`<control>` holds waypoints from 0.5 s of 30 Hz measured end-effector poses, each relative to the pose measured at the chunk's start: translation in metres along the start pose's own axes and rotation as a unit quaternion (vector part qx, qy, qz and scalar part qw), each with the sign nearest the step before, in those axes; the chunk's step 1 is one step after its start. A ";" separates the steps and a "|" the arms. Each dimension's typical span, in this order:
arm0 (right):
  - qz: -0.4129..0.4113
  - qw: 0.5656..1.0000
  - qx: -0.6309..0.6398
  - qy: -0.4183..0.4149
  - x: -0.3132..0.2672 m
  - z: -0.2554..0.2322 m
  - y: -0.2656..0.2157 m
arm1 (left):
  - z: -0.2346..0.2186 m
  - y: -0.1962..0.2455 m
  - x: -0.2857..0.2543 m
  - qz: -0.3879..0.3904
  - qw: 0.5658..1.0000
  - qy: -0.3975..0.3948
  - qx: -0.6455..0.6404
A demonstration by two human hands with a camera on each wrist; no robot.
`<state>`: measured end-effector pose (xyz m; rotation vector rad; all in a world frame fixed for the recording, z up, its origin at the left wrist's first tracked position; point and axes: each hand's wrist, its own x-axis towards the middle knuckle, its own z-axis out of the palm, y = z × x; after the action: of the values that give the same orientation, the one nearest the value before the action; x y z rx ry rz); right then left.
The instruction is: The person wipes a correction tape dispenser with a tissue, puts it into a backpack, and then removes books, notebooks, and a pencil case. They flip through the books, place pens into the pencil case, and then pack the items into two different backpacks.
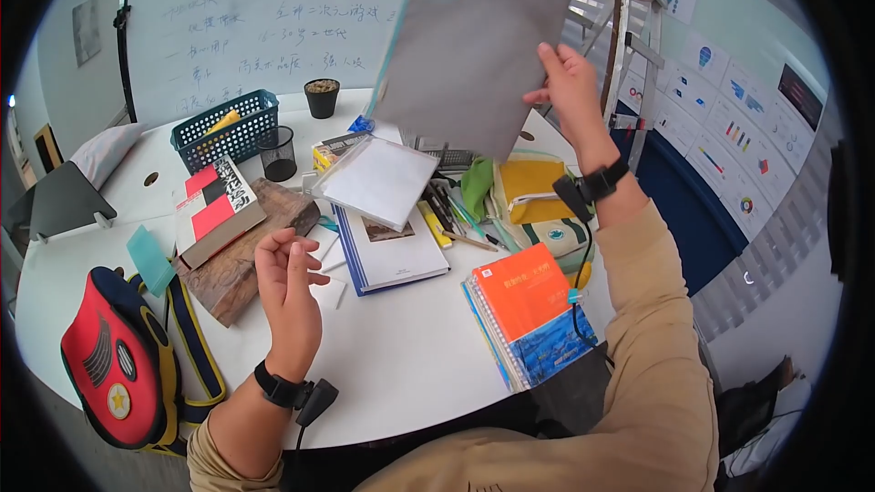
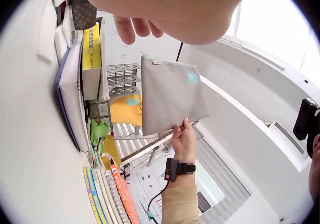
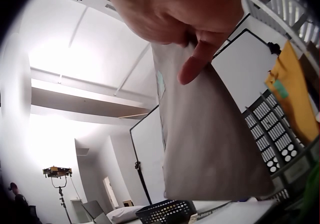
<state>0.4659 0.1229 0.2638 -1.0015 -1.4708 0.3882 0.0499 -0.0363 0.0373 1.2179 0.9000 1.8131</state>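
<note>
My right hand [image 1: 576,96] grips a flat grey zip pouch [image 1: 469,55] by its side edge, thumb on the near face. Raised above the back of the table, the pouch shows a teal patch near its top and teal trim along one side. In the right wrist view the thumb lies across the grey fabric [image 3: 210,144]. My left hand [image 1: 290,287] is in the air over the front left of the table, fingers loosely bent and holding nothing. Nearest to it are a brown wooden slab [image 1: 228,278] and a thick red-and-white book [image 1: 217,210] lying on that slab.
A clear square case [image 1: 383,182] lies on a white-and-blue book [image 1: 396,255]. Pens and a yellow-green pouch [image 1: 538,191] sit to its right, orange and blue notebooks [image 1: 529,301] in front. A red backpack [image 1: 114,364], teal basket [image 1: 223,132] and mesh cup [image 1: 276,155] stand left.
</note>
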 end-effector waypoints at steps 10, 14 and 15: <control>-0.122 0.952 -0.148 0.240 0.072 0.008 0.052 | 0.003 0.006 -0.004 0.006 0.999 -0.006 -0.035; -0.131 0.922 -0.166 0.323 0.069 0.007 0.070 | 0.005 0.008 -0.004 0.005 0.999 -0.004 -0.041; -0.138 0.915 -0.164 0.342 0.068 0.006 0.072 | 0.006 0.008 -0.005 0.003 0.999 -0.002 -0.041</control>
<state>0.4942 0.2170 0.2518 -1.0289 -1.0158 -0.4057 0.0553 -0.0432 0.0435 1.1739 0.8114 1.8337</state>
